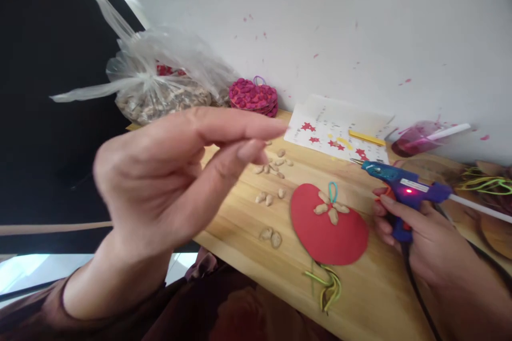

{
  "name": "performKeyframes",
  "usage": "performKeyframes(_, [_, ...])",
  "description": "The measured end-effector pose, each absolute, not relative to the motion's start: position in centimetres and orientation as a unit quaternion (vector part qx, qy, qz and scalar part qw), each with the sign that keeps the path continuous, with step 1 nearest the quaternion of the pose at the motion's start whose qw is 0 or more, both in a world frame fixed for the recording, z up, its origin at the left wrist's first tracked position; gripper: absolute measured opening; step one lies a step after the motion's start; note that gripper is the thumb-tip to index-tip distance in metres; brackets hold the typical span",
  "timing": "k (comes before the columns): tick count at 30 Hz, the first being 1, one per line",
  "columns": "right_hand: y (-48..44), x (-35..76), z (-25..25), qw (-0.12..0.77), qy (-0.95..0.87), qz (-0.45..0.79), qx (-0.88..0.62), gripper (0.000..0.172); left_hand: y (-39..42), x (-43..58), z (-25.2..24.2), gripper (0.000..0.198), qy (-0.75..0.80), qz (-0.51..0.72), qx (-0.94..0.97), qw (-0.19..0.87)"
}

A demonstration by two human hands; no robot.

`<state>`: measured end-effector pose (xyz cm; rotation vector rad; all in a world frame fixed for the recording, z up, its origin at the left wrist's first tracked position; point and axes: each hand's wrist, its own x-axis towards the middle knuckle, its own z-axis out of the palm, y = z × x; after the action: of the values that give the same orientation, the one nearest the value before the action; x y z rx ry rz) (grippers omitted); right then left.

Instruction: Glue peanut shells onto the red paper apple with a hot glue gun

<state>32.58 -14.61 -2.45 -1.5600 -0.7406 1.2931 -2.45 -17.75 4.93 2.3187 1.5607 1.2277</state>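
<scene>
My left hand is raised close to the camera, thumb and index finger brought together, with nothing visible between them. My right hand grips a blue and purple hot glue gun, its red light on and its nozzle pointing left. Between the hands lies a red heart-shaped piece with a blue loop at its notch. Several peanut shells sit on it in a petal-like cluster below the loop. Yellow-green strings trail from its point. Loose peanut shells are scattered left of the heart.
A paper sheet with red star shapes and a yellow stick lies toward the wall. A tied plastic bag of shells and a magenta stack stand at the back left. A purple-stained cup is at the right.
</scene>
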Motion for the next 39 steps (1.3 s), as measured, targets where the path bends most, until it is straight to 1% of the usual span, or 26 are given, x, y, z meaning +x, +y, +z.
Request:
performKeyframes(1, [-14.7,32.5,-2.4,0.473,-0.300,0.529,-0.638,0.040,-15.4,-2.3,5.9,0.018,0.500,0.446,0.741,0.054])
performKeyframes(2, [-14.7,32.5,-2.4,0.475,-0.298,0.530,-0.637,0.042,-13.9,-2.1,6.2,0.010,0.492,0.458,0.737,0.076])
performKeyframes(3, [-14.8,32.5,-2.4,0.476,-0.297,0.530,-0.636,0.042,-13.0,-2.1,5.9,0.007,0.485,0.438,0.749,0.109])
performKeyframes(6, [-14.8,32.6,-2.4,0.481,-0.302,0.538,-0.623,0.039,-12.7,-2.3,2.9,0.015,0.486,0.342,0.785,0.173])
performKeyframes(10, [-14.8,32.8,-2.6,0.484,-0.314,0.551,-0.603,0.034,-13.0,-2.7,-0.4,0.012,0.443,0.302,0.825,0.179])
performKeyframes(16, [-14.8,32.6,-2.4,0.484,-0.318,0.554,-0.599,0.034,-12.7,-2.2,-1.6,0.020,0.385,0.216,0.878,0.187])
performKeyframes(20, [-14.7,32.6,-2.4,0.486,-0.315,0.555,-0.597,0.035,-12.8,-1.6,-2.1,0.024,0.378,0.202,0.881,0.199])
performKeyframes(27, [-14.9,32.6,-2.3,0.488,-0.327,0.550,-0.594,0.031,-13.1,-1.0,-2.6,0.020,0.363,0.187,0.888,0.213])
performKeyframes(39, [-15.1,32.2,-1.9,0.483,-0.329,0.552,-0.594,0.026,-13.2,-1.0,-3.4,0.023,0.357,0.194,0.895,0.186])
